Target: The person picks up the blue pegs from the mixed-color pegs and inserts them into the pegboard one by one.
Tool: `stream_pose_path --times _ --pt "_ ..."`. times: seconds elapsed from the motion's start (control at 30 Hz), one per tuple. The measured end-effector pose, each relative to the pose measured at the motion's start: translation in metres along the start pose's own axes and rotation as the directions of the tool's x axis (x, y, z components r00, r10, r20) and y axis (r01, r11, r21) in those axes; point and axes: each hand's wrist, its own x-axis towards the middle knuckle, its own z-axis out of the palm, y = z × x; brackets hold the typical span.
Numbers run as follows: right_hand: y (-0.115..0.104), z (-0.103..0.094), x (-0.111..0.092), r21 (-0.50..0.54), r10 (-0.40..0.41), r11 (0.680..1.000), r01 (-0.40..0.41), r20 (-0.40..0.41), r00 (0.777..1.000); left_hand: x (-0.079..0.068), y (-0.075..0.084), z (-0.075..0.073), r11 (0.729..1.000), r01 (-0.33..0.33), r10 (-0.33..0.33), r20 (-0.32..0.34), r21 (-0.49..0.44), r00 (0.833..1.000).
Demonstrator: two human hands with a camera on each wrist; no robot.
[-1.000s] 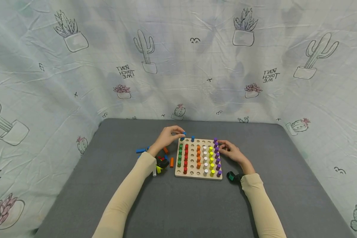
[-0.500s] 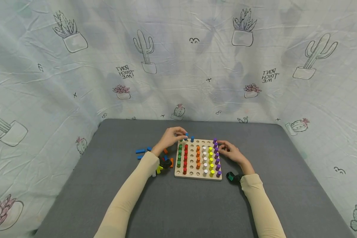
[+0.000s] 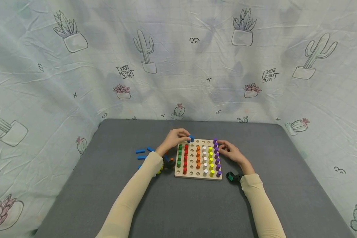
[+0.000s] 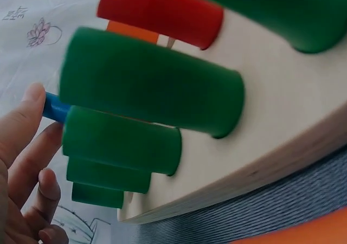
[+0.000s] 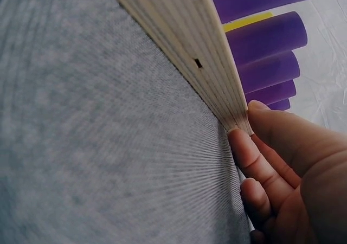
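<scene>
Thumb and fingertips of my left hand [image 3: 173, 139] pinch a blue peg [image 4: 56, 108] over the far row of a wooden pegboard [image 3: 197, 177]. Another blue peg [image 3: 192, 140] stands right beside it. My right hand [image 3: 230, 151] grips the board's right edge, its thumb on top and a finger at the side in the right wrist view. Columns of green pegs [image 4: 152, 84], red pegs [image 3: 185, 158], orange pegs [image 3: 198, 159], white pegs [image 3: 205, 159], yellow pegs [image 3: 211, 161] and purple pegs [image 5: 267, 38] stand upright in the holes.
Loose blue pegs [image 3: 140, 151] lie on the grey table [image 3: 184, 208] left of the board. Other loose pegs are partly hidden beneath my left forearm. A white printed curtain [image 3: 178, 59] hangs behind and along both sides.
My left hand has shifted right along the board's far edge with the blue peg, from the left corner to the standing blue peg. The right hand has stayed put.
</scene>
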Motion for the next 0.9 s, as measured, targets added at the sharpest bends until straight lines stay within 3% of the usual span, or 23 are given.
stream_pose_path --times 0.13,0.4,0.5,0.7,0.9 --pt "-0.003 0.000 -0.001 -0.033 -0.016 0.999 0.015 -0.006 1.000 0.001 -0.002 0.003 0.999 -0.007 0.007 -0.010 0.043 1.000" --pt "-0.040 -0.003 -0.011 -0.020 -0.017 1.000 0.016 -0.023 1.000 0.002 -0.005 0.007 0.995 -0.020 0.023 -0.030 0.094 0.999" --pt "-0.034 -0.001 -0.009 -0.031 -0.016 0.999 0.015 -0.030 0.999 0.001 -0.005 0.008 0.995 -0.023 0.025 -0.027 0.097 0.999" --pt "-0.003 0.001 -0.001 -0.044 -0.012 0.999 0.011 -0.026 1.000 0.001 -0.005 0.010 0.989 -0.021 0.023 -0.008 0.149 1.000" --pt "0.002 0.001 0.000 -0.023 0.006 1.000 -0.007 -0.021 1.000 0.002 -0.003 0.012 0.981 -0.022 0.021 0.009 0.192 1.000"
